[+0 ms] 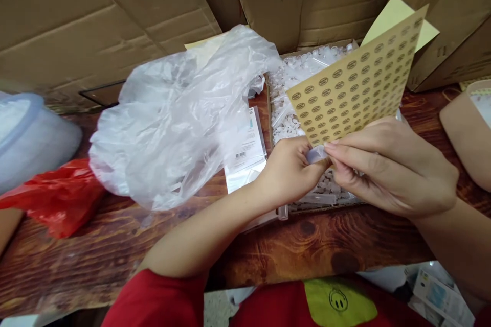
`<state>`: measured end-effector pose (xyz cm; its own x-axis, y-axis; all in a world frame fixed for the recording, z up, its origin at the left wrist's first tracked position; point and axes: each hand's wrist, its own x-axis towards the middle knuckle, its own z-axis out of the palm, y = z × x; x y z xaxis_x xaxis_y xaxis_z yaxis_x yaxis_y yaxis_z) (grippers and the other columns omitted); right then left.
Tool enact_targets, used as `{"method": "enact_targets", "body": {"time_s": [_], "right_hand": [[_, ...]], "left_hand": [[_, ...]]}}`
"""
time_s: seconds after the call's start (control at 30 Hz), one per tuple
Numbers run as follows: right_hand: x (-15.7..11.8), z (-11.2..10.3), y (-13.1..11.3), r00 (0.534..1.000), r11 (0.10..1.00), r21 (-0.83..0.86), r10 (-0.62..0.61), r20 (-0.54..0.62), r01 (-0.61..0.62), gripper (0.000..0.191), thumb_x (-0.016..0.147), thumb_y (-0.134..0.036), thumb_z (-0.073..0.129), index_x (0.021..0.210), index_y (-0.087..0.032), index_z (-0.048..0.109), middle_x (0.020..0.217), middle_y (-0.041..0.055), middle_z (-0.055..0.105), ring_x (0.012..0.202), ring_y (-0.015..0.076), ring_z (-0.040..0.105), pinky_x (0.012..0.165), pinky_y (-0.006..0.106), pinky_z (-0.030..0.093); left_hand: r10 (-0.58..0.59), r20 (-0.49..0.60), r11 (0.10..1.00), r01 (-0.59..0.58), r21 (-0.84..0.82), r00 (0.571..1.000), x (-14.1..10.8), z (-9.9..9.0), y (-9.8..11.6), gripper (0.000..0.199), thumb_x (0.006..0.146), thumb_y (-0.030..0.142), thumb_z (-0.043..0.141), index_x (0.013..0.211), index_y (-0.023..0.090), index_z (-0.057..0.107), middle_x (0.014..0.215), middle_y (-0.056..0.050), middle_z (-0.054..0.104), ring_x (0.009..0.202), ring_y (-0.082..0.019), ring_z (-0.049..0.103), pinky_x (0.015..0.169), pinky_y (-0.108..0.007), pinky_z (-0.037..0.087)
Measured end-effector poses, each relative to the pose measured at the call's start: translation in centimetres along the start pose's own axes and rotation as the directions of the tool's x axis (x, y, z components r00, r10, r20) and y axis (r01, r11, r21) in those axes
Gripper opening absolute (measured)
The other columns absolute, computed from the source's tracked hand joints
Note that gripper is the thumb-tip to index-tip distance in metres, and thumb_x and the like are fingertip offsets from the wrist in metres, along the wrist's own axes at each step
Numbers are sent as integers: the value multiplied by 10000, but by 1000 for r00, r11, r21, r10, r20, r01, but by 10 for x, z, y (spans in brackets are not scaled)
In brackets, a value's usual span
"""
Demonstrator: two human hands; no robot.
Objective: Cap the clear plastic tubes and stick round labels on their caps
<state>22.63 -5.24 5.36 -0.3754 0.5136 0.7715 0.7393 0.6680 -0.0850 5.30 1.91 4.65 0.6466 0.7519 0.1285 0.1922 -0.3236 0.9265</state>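
A small translucent plastic piece (316,154) is gripped in my left hand (293,168), whose fingers are wrapped round it. My right hand (399,168) is closed, its thumb and fingertips pinched at the near end of that piece. A yellow sheet of oval stickers (353,82) stands tilted just above both hands, its lower edge at my right fingers; whether the hand holds it is partly hidden. Behind and below the hands lies a shallow cardboard box (270,117) filled with small clear and white plastic pieces.
A crumpled clear plastic bag (180,112) and printed packets (247,138) lie left of the box. Further left are a red bag (61,194) and a bluish tub (38,138). Cardboard boxes (107,15) line the back of the wooden table (153,245). A beige container (464,127) stands right.
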Motion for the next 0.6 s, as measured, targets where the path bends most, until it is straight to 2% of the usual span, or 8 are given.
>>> {"method": "enact_targets", "body": {"time_s": [0.13, 0.23, 0.37, 0.6], "right_hand": [[1, -1, 1, 999, 999, -20, -33, 31, 34, 220, 924, -136, 676, 1120, -232, 696, 1021, 73, 793, 841, 241, 758, 666, 409, 590], [-1, 1, 3, 999, 999, -41, -16, 39, 18, 221, 944, -157, 659, 1133, -267, 688, 1032, 57, 797, 844, 238, 757, 671, 416, 589], [-7, 6, 6, 1000, 1000, -17, -11, -13, 11, 182, 964, -201, 649, 1125, -276, 689, 1043, 49, 795, 873, 229, 750, 712, 411, 583], [-5, 3, 8, 997, 998, 50, 22, 70, -25, 162, 961, -218, 627, 1073, -317, 688, 1041, 5, 774, 897, 227, 727, 764, 400, 559]], "left_hand": [[18, 6, 1000, -18, 6, 1000, 0, 0, -1, 324, 820, 182, 612, 526, 202, 477, 515, 30, 512, 736, -172, 654, 721, -263, 520], [0, 10, 1000, 0, 19, 1000, 0, 1, -2, 289, 828, 199, 619, 554, 191, 525, 576, 19, 594, 708, -157, 640, 681, -248, 495], [28, 19, 999, -29, 21, 999, -1, 1, -4, 161, 817, 170, 598, 659, 174, 626, 661, 14, 666, 652, -130, 604, 619, -232, 446], [13, 36, 999, -14, 34, 999, 0, 1, -5, 160, 810, 164, 591, 652, 176, 614, 662, 16, 667, 686, -142, 629, 650, -238, 469]]}}
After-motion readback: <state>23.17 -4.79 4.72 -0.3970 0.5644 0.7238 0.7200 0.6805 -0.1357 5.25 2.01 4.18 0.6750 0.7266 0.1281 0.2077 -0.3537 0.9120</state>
